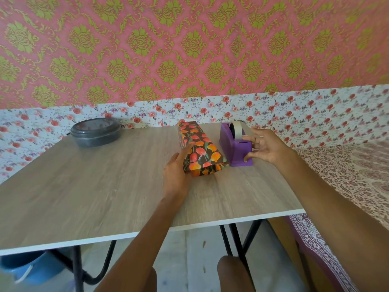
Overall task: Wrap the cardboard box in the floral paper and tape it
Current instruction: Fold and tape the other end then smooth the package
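A long box covered in dark floral paper [197, 148] lies on the wooden table [94, 186], running away from me. My left hand [176, 169] rests against its near left side with fingers extended along the paper. To the right of the box stands a purple tape dispenser [233, 144] with a roll of pale tape. My right hand [265, 147] is at the dispenser's near right end, fingers spread, fingertips touching its body. The near end of the wrap shows folded paper flaps.
A dark grey lidded round container [95, 131] sits at the table's far left. A bed with patterned cloth [347, 171] borders the table on the right. Black table legs and a blue object [27, 268] are below the front edge.
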Demonstrator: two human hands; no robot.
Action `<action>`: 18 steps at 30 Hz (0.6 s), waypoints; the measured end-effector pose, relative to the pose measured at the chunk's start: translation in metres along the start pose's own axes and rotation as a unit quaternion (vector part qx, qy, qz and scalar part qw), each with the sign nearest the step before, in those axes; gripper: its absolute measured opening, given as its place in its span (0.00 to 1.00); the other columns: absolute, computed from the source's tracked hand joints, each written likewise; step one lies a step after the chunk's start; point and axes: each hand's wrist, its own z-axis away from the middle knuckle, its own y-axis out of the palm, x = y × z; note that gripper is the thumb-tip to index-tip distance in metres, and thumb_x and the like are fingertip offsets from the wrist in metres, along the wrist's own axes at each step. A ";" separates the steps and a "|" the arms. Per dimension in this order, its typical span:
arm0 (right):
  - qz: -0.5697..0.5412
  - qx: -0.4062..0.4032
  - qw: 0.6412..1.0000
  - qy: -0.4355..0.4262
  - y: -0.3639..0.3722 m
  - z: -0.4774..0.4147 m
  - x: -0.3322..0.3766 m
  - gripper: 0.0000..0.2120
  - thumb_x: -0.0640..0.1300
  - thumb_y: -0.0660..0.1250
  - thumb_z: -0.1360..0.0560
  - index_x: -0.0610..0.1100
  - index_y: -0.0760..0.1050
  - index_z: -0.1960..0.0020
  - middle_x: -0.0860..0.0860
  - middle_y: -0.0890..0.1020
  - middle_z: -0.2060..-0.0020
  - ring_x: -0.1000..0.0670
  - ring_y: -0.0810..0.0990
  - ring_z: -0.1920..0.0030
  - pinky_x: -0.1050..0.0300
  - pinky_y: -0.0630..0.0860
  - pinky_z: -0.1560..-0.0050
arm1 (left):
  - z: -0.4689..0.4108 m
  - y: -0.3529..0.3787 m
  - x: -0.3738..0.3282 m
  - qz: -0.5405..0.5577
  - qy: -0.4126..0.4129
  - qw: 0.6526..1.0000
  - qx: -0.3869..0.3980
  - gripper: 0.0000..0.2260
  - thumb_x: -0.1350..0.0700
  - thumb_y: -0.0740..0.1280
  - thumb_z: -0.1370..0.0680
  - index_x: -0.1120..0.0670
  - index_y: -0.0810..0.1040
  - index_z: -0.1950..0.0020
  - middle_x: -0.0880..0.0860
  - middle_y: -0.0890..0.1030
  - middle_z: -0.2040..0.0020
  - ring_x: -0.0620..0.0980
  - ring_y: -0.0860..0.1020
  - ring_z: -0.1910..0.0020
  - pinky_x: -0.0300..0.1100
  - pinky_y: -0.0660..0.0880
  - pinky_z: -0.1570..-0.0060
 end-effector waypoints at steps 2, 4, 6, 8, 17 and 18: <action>-0.009 0.004 1.000 -0.007 -0.003 0.004 -0.003 0.25 0.46 0.67 0.22 0.41 0.67 0.28 0.41 0.83 0.46 0.41 0.79 0.43 0.36 0.80 0.54 | 0.000 0.001 0.001 0.001 -0.002 1.000 -0.001 0.29 0.61 0.69 0.22 0.42 0.65 0.24 0.52 0.76 0.34 0.51 0.76 0.37 0.47 0.77 0.40; -0.018 0.007 1.000 -0.006 -0.006 0.005 -0.007 0.19 0.43 0.67 0.23 0.40 0.72 0.34 0.41 0.84 0.49 0.41 0.78 0.43 0.34 0.77 0.46 | -0.001 0.001 0.002 -0.004 -0.004 1.000 -0.002 0.29 0.61 0.68 0.22 0.42 0.65 0.25 0.52 0.76 0.34 0.51 0.76 0.37 0.47 0.77 0.41; -0.013 0.012 1.000 -0.011 -0.007 0.007 -0.012 0.07 0.40 0.66 0.23 0.40 0.75 0.45 0.41 0.83 0.51 0.41 0.76 0.43 0.34 0.73 0.39 | 0.000 0.002 0.002 -0.001 -0.001 1.000 -0.004 0.29 0.62 0.68 0.22 0.42 0.65 0.25 0.52 0.76 0.34 0.50 0.76 0.37 0.46 0.77 0.42; 0.009 0.018 1.000 -0.009 -0.008 0.007 -0.015 0.02 0.37 0.67 0.23 0.40 0.77 0.51 0.42 0.82 0.51 0.43 0.76 0.42 0.37 0.73 0.36 | -0.001 0.003 0.003 0.002 0.006 1.000 -0.009 0.29 0.61 0.68 0.22 0.42 0.65 0.25 0.52 0.77 0.35 0.50 0.77 0.38 0.44 0.77 0.43; 0.195 -0.033 0.979 -0.036 -0.009 -0.005 -0.018 0.10 0.31 0.73 0.28 0.33 0.78 0.48 0.41 0.83 0.52 0.47 0.83 0.54 0.52 0.80 0.53 | -0.003 0.004 0.004 0.004 0.003 1.000 -0.005 0.28 0.61 0.67 0.21 0.42 0.65 0.25 0.52 0.76 0.33 0.50 0.76 0.36 0.45 0.76 0.41; 0.298 -0.065 0.951 -0.048 -0.009 -0.006 -0.019 0.07 0.32 0.74 0.30 0.34 0.79 0.53 0.43 0.83 0.57 0.49 0.82 0.60 0.56 0.79 0.59 | -0.003 0.004 0.005 0.003 0.002 1.000 -0.006 0.28 0.61 0.67 0.21 0.42 0.65 0.25 0.52 0.75 0.32 0.50 0.76 0.36 0.45 0.76 0.40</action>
